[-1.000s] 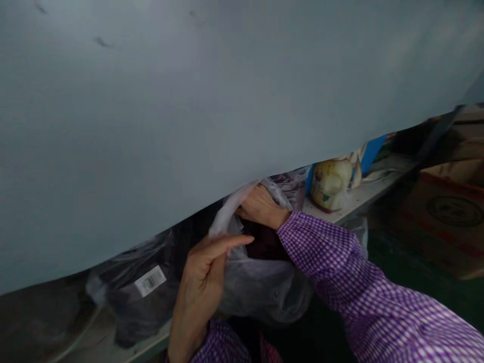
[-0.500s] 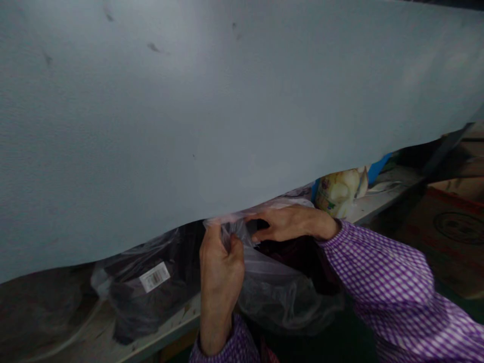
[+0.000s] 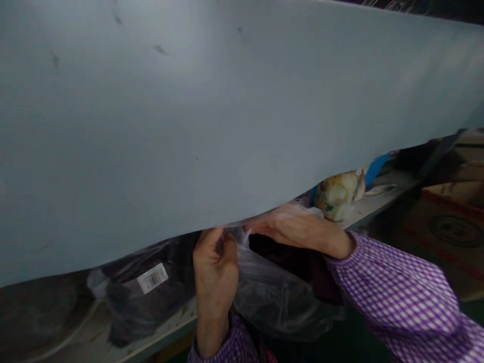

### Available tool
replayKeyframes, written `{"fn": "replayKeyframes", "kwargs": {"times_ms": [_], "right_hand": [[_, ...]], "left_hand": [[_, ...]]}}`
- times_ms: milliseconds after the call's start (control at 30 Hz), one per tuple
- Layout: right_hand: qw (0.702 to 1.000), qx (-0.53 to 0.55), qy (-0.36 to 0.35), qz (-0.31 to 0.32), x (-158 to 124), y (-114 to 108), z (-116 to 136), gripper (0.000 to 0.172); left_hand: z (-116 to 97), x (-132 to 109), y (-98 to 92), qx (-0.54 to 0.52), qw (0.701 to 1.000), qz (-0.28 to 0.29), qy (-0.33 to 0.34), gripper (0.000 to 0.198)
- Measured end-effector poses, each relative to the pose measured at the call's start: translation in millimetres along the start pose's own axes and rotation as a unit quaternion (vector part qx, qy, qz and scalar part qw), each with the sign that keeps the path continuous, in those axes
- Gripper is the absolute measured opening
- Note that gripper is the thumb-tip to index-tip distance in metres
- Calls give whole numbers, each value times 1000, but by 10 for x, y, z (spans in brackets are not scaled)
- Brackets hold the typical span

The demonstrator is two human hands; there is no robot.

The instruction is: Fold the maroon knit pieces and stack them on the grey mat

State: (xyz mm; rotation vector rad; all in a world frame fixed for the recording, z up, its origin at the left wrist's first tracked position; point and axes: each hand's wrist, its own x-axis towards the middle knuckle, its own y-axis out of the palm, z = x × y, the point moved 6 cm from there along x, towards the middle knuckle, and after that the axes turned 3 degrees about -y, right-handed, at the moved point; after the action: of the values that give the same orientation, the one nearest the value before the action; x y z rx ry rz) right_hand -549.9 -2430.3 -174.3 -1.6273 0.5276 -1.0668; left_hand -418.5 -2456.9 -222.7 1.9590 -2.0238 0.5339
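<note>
One clear plastic bag [image 3: 280,302], film pinched by left hand [image 3: 216,269], right hand [image 3: 302,231] at its mouth (grasp untellable, pale panel [image 3: 212,126] hiding fingertips), best spread gently.

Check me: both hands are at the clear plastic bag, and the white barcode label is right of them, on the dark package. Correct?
Wrong side: in the head view, the barcode label, on the dark package, is left of the left hand and right hand. The rest holds.
</note>
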Motion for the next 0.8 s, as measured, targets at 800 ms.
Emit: {"fn": "replayKeyframes", "kwargs": {"times_ms": [800], "right_hand": [[766,472,355,-254,-634,-44,-461,51]], "left_hand": [[10,49,191,-119,989,61,-55,38]]}}
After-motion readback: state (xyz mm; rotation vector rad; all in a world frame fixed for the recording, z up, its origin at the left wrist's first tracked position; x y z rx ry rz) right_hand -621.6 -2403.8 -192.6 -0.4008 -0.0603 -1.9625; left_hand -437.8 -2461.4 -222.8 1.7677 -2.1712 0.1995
